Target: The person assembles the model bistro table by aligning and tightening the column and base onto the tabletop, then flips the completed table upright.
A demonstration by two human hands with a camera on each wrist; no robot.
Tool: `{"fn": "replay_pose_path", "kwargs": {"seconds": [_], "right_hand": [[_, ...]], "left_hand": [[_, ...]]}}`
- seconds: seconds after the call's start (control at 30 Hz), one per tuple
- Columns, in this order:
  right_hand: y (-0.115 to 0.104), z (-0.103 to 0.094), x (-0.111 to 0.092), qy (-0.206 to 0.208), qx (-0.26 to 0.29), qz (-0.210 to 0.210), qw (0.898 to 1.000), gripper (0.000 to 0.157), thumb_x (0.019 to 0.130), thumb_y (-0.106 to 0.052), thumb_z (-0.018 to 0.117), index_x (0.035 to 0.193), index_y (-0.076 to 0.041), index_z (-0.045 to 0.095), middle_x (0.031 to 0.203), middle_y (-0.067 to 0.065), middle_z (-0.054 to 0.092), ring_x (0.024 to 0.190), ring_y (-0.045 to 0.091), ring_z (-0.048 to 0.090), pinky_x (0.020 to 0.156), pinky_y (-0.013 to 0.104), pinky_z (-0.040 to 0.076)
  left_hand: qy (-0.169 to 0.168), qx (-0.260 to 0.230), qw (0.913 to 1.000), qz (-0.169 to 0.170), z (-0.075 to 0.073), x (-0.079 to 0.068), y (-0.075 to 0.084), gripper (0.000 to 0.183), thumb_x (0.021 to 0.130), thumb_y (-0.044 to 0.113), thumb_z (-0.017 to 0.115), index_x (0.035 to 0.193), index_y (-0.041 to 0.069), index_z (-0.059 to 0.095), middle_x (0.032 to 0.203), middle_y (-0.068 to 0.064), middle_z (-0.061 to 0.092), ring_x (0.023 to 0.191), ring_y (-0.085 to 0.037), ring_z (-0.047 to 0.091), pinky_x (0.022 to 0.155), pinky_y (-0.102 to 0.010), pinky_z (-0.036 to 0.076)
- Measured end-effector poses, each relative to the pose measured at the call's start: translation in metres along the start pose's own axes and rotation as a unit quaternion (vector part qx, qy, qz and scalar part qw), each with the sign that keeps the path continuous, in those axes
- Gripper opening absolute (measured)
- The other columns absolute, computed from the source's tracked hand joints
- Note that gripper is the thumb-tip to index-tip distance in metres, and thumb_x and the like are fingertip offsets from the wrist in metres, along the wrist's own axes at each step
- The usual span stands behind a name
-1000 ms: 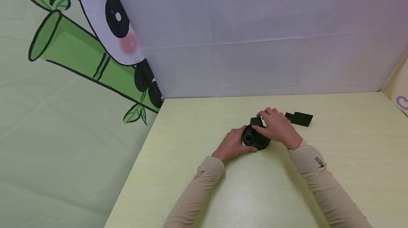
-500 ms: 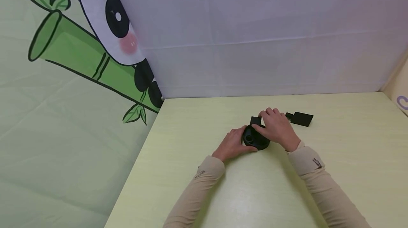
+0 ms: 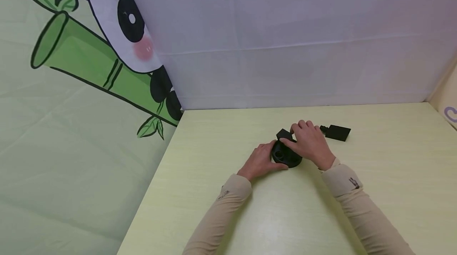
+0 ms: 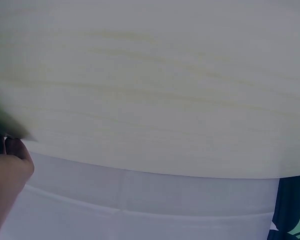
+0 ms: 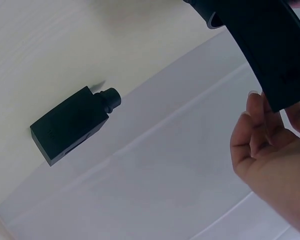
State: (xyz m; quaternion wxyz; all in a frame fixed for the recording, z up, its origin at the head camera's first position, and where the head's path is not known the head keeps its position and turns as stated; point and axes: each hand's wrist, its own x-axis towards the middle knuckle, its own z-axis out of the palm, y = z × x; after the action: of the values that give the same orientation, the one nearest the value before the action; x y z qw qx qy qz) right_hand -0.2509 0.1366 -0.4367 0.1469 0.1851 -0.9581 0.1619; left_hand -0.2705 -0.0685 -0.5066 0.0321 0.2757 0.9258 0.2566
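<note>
A round black base (image 3: 287, 156) with a ring-shaped hole near its left side sits on the table. My left hand (image 3: 262, 161) grips its left edge between thumb and fingers. At its far side stands a black block-like piece (image 3: 284, 134), which my right hand (image 3: 309, 140) holds between thumb and curled fingers. The block looms large in the right wrist view, with a curved dark side (image 5: 275, 50), and fingers (image 5: 257, 120) show at its lower end. Only part of the left hand (image 4: 7, 172) appears at the left edge of the left wrist view.
A second black block (image 3: 337, 133) with a narrow round neck lies on the table to the right of my right hand. The pale wooden table (image 3: 214, 136) ends at a white cloth backdrop (image 3: 285, 48). A green printed cloth (image 3: 71, 167) hangs on the left.
The block in my right hand has turned, so that a corner now points away, and its top has shifted slightly left. My left hand and the round base have stayed in place.
</note>
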Motion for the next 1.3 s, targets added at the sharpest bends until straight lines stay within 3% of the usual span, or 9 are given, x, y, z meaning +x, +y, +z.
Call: {"fn": "replay_pose_path", "kwargs": {"seconds": [0.17, 0.4, 0.67, 1.3], "right_hand": [[-0.001, 0.003, -0.001, -0.005, 0.006, -0.002, 1.000, 0.045, 0.096, -0.037, 0.072, 0.114, 0.004, 0.067, 0.106, 0.022, 0.061, 0.099, 0.044, 0.056, 0.083, 0.059, 0.045], [-0.004, 0.004, -0.002, 0.006, -0.008, 0.005, 1.000, 0.043, 0.095, -0.040, 0.075, 0.100, 0.002, 0.064, 0.094, 0.017, 0.057, 0.090, 0.040, 0.053, 0.079, 0.056, 0.043], [-0.002, 0.003, 0.003, -0.025, 0.031, -0.027, 0.999, 0.052, 0.099, -0.032, 0.071, 0.137, 0.001, 0.061, 0.115, 0.024, 0.059, 0.105, 0.044, 0.052, 0.085, 0.059, 0.043], [-0.004, 0.008, 0.009, -0.022, 0.027, -0.028, 0.999, 0.048, 0.101, -0.031, 0.069, 0.133, 0.003, 0.061, 0.114, 0.024, 0.061, 0.103, 0.044, 0.056, 0.084, 0.060, 0.047]], "left_hand": [[-0.001, 0.000, 1.0000, 0.002, 0.000, -0.001, 0.000, 0.084, 0.085, 0.054, 0.082, 0.150, 0.011, 0.050, 0.134, -0.004, 0.064, 0.122, -0.020, 0.058, 0.106, -0.034, 0.045], [-0.002, 0.011, 0.9999, -0.004, 0.000, -0.002, 0.000, 0.087, 0.086, 0.055, 0.082, 0.154, 0.013, 0.046, 0.138, -0.005, 0.062, 0.126, -0.021, 0.057, 0.108, -0.034, 0.043], [0.001, 0.009, 1.0000, 0.002, 0.000, -0.002, 0.000, 0.088, 0.085, 0.054, 0.082, 0.153, 0.011, 0.046, 0.140, -0.005, 0.061, 0.128, -0.022, 0.056, 0.109, -0.035, 0.042], [0.003, 0.005, 0.9999, 0.011, 0.001, -0.003, -0.003, 0.086, 0.086, 0.054, 0.082, 0.153, 0.013, 0.046, 0.137, -0.003, 0.063, 0.125, -0.020, 0.057, 0.107, -0.034, 0.044]]}}
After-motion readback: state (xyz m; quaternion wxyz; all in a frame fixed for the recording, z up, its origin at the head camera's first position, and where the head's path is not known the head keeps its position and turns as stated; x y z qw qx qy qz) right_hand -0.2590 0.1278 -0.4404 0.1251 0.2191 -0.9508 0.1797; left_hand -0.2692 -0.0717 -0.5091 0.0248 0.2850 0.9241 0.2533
